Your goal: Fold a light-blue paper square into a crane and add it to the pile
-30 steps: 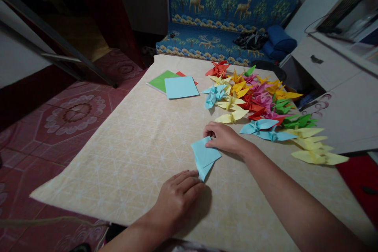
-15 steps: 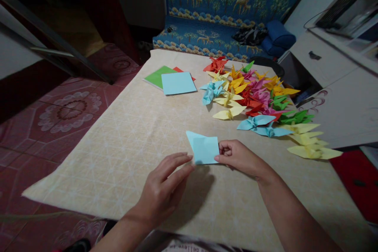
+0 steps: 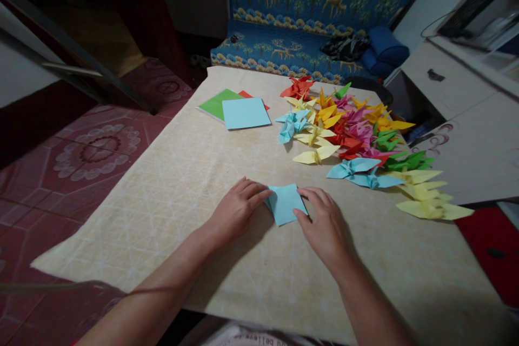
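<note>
Left hand [image 3: 239, 208] moved up to folded paper [image 3: 286, 204] | light blue, roughly square

Folded paper [image 3: 286, 204]: plain light blue. Flat sheets [image 3: 246, 113]: light blue, green, red. Paper cranes [image 3: 360, 131]: mixed red, orange, pink, green, light blue and pale yellow, each apparently a single colour. Tablecloth [image 3: 162, 200]: cream ground, paler thin lines crossing in a star-like lattice. Sofa cover [image 3: 300, 27]: blue, printed with tan deer, green trees and scalloped cream-and-tan borders. Bolsters [image 3: 388, 43]: solid blue. Floor tiles [image 3: 97, 151]: dull red, whitish lacy rosettes. Cabinet [image 3: 474, 146]: whitish, mauve scroll motif.
</note>
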Action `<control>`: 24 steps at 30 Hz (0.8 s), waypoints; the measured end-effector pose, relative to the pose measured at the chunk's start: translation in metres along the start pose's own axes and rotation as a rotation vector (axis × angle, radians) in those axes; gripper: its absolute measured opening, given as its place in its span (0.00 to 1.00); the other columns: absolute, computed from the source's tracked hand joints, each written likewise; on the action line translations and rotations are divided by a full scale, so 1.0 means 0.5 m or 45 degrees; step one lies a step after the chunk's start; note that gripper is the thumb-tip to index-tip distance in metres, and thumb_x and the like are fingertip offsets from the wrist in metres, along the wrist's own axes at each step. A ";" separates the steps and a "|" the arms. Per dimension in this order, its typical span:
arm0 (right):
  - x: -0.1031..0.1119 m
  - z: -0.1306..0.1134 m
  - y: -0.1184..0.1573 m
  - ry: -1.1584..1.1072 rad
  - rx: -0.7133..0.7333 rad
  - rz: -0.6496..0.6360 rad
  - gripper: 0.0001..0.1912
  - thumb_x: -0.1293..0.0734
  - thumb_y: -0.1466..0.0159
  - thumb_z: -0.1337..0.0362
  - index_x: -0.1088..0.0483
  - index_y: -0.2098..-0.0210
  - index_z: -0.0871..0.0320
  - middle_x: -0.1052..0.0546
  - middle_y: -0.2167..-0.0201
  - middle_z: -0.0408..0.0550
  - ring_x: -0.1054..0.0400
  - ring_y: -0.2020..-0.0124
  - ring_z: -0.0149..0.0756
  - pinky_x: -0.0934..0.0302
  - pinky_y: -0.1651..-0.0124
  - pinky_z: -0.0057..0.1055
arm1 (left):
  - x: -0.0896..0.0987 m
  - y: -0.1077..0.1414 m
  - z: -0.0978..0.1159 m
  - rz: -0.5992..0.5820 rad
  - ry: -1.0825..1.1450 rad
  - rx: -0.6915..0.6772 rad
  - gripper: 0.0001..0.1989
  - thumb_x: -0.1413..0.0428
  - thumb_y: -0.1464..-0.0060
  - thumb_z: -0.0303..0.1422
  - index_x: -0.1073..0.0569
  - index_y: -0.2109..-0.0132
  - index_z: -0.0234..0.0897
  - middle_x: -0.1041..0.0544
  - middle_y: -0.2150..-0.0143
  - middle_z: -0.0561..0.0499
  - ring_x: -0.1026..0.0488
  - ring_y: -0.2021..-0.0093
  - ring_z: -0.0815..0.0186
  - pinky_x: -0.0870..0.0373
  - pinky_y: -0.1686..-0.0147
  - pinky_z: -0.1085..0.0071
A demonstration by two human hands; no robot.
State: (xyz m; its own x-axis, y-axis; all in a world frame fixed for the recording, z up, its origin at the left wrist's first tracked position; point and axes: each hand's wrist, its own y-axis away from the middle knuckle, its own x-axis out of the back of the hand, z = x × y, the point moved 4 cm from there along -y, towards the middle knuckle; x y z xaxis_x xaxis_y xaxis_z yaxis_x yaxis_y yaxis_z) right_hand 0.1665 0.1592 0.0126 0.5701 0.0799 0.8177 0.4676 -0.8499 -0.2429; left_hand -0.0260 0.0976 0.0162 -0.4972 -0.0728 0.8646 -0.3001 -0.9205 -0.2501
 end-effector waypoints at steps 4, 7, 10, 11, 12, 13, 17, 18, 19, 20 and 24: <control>-0.001 0.004 -0.001 -0.190 0.014 -0.040 0.22 0.39 0.40 0.74 0.32 0.47 0.53 0.26 0.49 0.52 0.32 0.46 0.44 0.37 0.43 0.47 | 0.009 0.022 0.022 0.003 0.165 -0.008 0.25 0.55 0.47 0.17 0.29 0.44 0.32 0.22 0.56 0.41 0.27 0.58 0.59 0.26 0.60 0.61; 0.017 -0.002 0.005 -0.295 0.071 0.028 0.21 0.40 0.38 0.74 0.31 0.48 0.53 0.27 0.47 0.52 0.33 0.44 0.43 0.37 0.42 0.46 | 0.007 0.051 0.043 -0.003 0.216 0.021 0.23 0.54 0.46 0.18 0.27 0.46 0.34 0.22 0.60 0.43 0.27 0.62 0.61 0.27 0.63 0.64; 0.036 -0.004 0.026 -0.313 0.121 0.033 0.17 0.38 0.36 0.72 0.29 0.50 0.52 0.28 0.46 0.52 0.34 0.44 0.43 0.37 0.42 0.46 | 0.007 0.075 0.059 0.049 0.236 0.036 0.21 0.52 0.45 0.19 0.26 0.47 0.36 0.23 0.59 0.43 0.28 0.61 0.61 0.29 0.63 0.64; 0.040 -0.004 0.036 -0.291 0.136 -0.006 0.16 0.36 0.36 0.71 0.29 0.50 0.51 0.28 0.46 0.52 0.34 0.44 0.43 0.37 0.42 0.46 | 0.007 0.079 0.062 0.067 0.244 0.032 0.21 0.51 0.45 0.18 0.26 0.48 0.35 0.23 0.58 0.42 0.29 0.59 0.60 0.29 0.62 0.63; 0.042 -0.003 0.045 -0.254 0.160 -0.058 0.16 0.34 0.37 0.69 0.29 0.50 0.51 0.29 0.45 0.51 0.35 0.43 0.44 0.37 0.42 0.46 | 0.007 0.081 0.064 0.083 0.251 0.020 0.21 0.51 0.46 0.18 0.26 0.48 0.35 0.24 0.56 0.42 0.29 0.57 0.59 0.29 0.60 0.62; 0.043 -0.003 0.054 -0.209 0.191 -0.106 0.18 0.32 0.39 0.67 0.30 0.49 0.50 0.30 0.44 0.51 0.35 0.43 0.46 0.37 0.42 0.47 | 0.006 0.081 0.064 0.097 0.253 0.003 0.21 0.51 0.47 0.17 0.27 0.48 0.34 0.24 0.53 0.41 0.30 0.54 0.58 0.29 0.57 0.60; 0.040 0.000 0.082 -0.042 0.300 -0.171 0.31 0.24 0.46 0.63 0.33 0.44 0.50 0.31 0.43 0.53 0.37 0.42 0.51 0.38 0.43 0.51 | -0.008 0.071 0.058 0.091 0.212 -0.078 0.25 0.50 0.45 0.18 0.31 0.42 0.35 0.28 0.42 0.40 0.34 0.42 0.55 0.33 0.46 0.51; 0.037 0.001 0.086 -0.022 0.311 -0.160 0.31 0.24 0.46 0.64 0.34 0.44 0.50 0.30 0.44 0.53 0.37 0.43 0.51 0.38 0.43 0.51 | -0.014 0.068 0.055 0.081 0.204 -0.089 0.24 0.50 0.44 0.19 0.32 0.41 0.36 0.28 0.41 0.41 0.34 0.42 0.55 0.34 0.45 0.51; 0.034 0.002 0.088 -0.013 0.317 -0.147 0.30 0.24 0.45 0.64 0.33 0.45 0.51 0.29 0.45 0.53 0.36 0.44 0.50 0.37 0.44 0.50 | -0.019 0.067 0.053 0.074 0.198 -0.097 0.23 0.50 0.43 0.20 0.32 0.40 0.36 0.27 0.42 0.41 0.34 0.42 0.55 0.33 0.45 0.51; 0.030 0.002 0.090 -0.014 0.323 -0.132 0.27 0.25 0.43 0.65 0.32 0.46 0.51 0.28 0.46 0.53 0.35 0.45 0.49 0.37 0.45 0.49 | -0.024 0.066 0.051 0.073 0.196 -0.103 0.22 0.50 0.41 0.21 0.32 0.41 0.36 0.26 0.43 0.41 0.32 0.42 0.55 0.32 0.46 0.51; 0.020 0.007 0.091 -0.072 0.314 -0.080 0.12 0.30 0.38 0.68 0.27 0.55 0.51 0.25 0.53 0.50 0.31 0.51 0.44 0.35 0.49 0.45 | -0.034 0.067 0.049 0.078 0.184 -0.091 0.19 0.49 0.39 0.24 0.30 0.42 0.35 0.24 0.45 0.41 0.30 0.44 0.56 0.30 0.47 0.52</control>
State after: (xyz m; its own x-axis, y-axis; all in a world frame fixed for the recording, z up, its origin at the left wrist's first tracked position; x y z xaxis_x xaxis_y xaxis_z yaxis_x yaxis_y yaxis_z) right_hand 0.1958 0.1233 0.0081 0.5682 0.1634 0.8065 0.6501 -0.6900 -0.3182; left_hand -0.0078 0.0585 0.0038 -0.6264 -0.0672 0.7766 -0.3202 -0.8861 -0.3350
